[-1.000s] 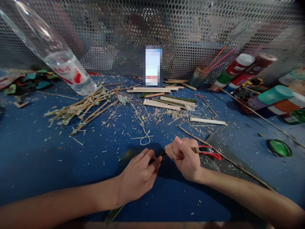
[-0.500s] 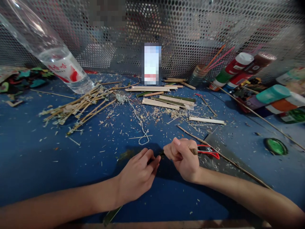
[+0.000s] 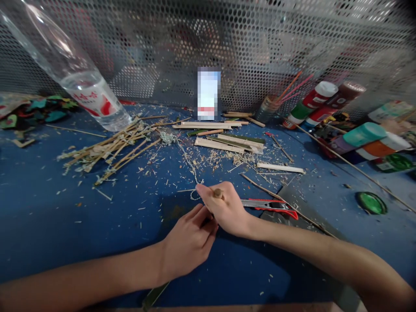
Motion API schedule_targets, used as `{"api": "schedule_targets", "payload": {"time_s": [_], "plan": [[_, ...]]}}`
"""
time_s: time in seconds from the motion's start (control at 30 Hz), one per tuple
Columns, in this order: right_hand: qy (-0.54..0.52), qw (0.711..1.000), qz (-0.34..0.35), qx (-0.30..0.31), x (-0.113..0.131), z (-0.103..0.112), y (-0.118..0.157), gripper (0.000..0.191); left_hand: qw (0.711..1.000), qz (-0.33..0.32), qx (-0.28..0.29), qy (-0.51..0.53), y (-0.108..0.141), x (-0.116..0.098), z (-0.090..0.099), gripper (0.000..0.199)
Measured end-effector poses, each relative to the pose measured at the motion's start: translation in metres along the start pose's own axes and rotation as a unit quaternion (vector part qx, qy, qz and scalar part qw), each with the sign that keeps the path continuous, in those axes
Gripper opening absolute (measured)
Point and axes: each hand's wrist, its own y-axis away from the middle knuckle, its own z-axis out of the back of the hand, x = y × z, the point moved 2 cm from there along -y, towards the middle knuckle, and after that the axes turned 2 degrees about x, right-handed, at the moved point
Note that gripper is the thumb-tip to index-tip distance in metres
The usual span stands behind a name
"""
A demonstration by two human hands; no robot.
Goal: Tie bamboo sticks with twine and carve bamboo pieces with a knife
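My right hand [image 3: 230, 212] is closed around a brown round-ended stick [image 3: 218, 193], whose blunt end shows above the fist; its lower end is hidden. Close against it, my left hand [image 3: 190, 240] has its fingers bent and drawn together over the blue table [image 3: 107, 225]. Whatever those fingers hold is covered. From under the left forearm a green bamboo strip [image 3: 156, 296] sticks out at the table's front edge. Just right of the right hand lies a red utility knife [image 3: 276, 206], its blade out. A twisted cord [image 3: 186, 158] trails down behind the hands.
Bundled thin sticks [image 3: 110, 147] lie left, below a large water bottle [image 3: 97, 102]. Split bamboo pieces [image 3: 221, 144] and shavings are at the back, before a phone [image 3: 208, 95]. Paint bottles [image 3: 364, 134], a green paint lid [image 3: 372, 203] and a long stick [image 3: 354, 162] are right.
My right hand has moved left, up against my left hand, and its stick now points more upright. More of the utility knife is uncovered. The left hand has barely moved.
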Motion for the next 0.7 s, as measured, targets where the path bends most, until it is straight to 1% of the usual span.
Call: {"api": "schedule_targets", "payload": {"time_s": [0.03, 0.1, 0.13, 0.17, 0.23, 0.27, 0.3, 0.37, 0.5, 0.57, 0.63, 0.7], "plan": [[0.003, 1.0, 0.017, -0.008, -0.001, 0.0, 0.003, 0.058, 1.0, 0.005, 0.005, 0.004, 0.001, 0.0, 0.0, 0.025], [-0.002, 0.996, 0.071, -0.046, -0.007, 0.003, 0.016, 0.058, 1.0, 0.011, 0.025, 0.001, 0.002, 0.001, -0.001, 0.024], [-0.021, 0.991, 0.119, -0.066, -0.011, 0.005, 0.024, 0.056, 0.999, 0.01, 0.037, -0.006, 0.003, 0.001, -0.001, 0.024], [-0.051, 0.984, 0.156, -0.072, -0.015, 0.007, 0.032, 0.055, 0.999, 0.01, 0.045, -0.014, 0.003, 0.001, -0.001, 0.023], [-0.07, 0.977, 0.188, -0.077, -0.023, 0.011, 0.044, 0.055, 0.998, 0.003, 0.049, -0.031, 0.003, 0.001, 0.0, 0.022], [-0.074, 0.976, 0.192, -0.076, -0.025, 0.011, 0.046, 0.055, 0.998, -0.006, 0.047, -0.038, 0.003, 0.001, 0.0, 0.021], [-0.073, 0.976, 0.188, -0.076, -0.027, 0.012, 0.046, 0.056, 0.998, -0.017, 0.045, -0.044, 0.003, 0.0, 0.001, 0.021], [-0.073, 0.983, 0.152, -0.077, -0.026, 0.01, 0.039, 0.057, 0.997, -0.033, 0.046, -0.051, 0.002, -0.001, 0.001, 0.017], [-0.075, 0.993, 0.041, -0.083, -0.015, 0.002, 0.009, 0.06, 0.996, -0.035, 0.043, -0.068, 0.002, -0.001, -0.002, 0.019], [-0.081, 0.994, -0.013, -0.078, -0.01, -0.001, -0.003, 0.06, 0.995, -0.05, 0.036, -0.08, 0.004, -0.001, -0.004, 0.022], [-0.101, 0.991, -0.03, -0.084, -0.01, -0.001, -0.008, 0.062, 0.994, -0.058, 0.029, -0.083, 0.005, -0.001, -0.005, 0.024], [-0.142, 0.984, 0.001, -0.107, -0.015, 0.003, -0.001, 0.064, 0.995, -0.056, 0.024, -0.079, 0.006, -0.001, -0.005, 0.026]]}}
